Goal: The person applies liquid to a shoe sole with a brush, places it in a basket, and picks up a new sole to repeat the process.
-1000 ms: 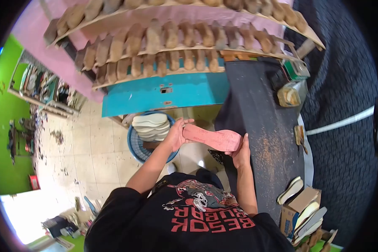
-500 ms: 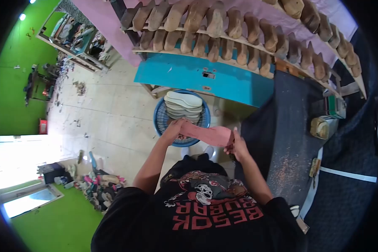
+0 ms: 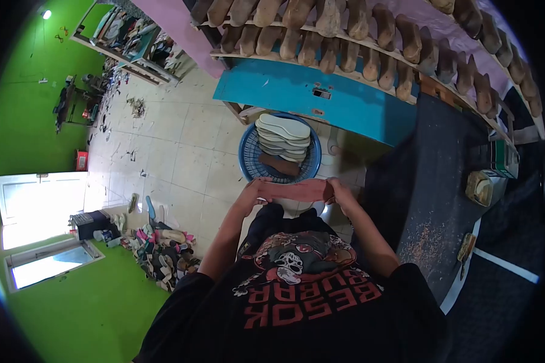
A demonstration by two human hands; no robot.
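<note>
A pink, sole-shaped piece that looks like an insole [image 3: 295, 190] is stretched level between my two hands, in front of my body. My left hand [image 3: 254, 192] grips its left end, with the fingers closed around the edge. At the opposite end my right hand [image 3: 340, 195] is closed on it too. Just beyond the piece stands a blue plastic basket [image 3: 244, 158]. Inside it lies a stack of pale insoles [image 3: 283, 127], with a brown piece [image 3: 279, 164] at the near side.
Wooden shoe lasts [image 3: 328, 55] line the racks above a blue bench [image 3: 357, 120]. To my right, a dark-covered table [image 3: 433, 163] carries shavings, a brush [image 3: 466, 247] and a tin [image 3: 504, 158]. A pile of shoes [image 3: 163, 257] lies by the green wall at left.
The insole has moved nearer my body and now sits level instead of slanting over the basket. My right hand has closed around its end. The camera view has shifted slightly.
</note>
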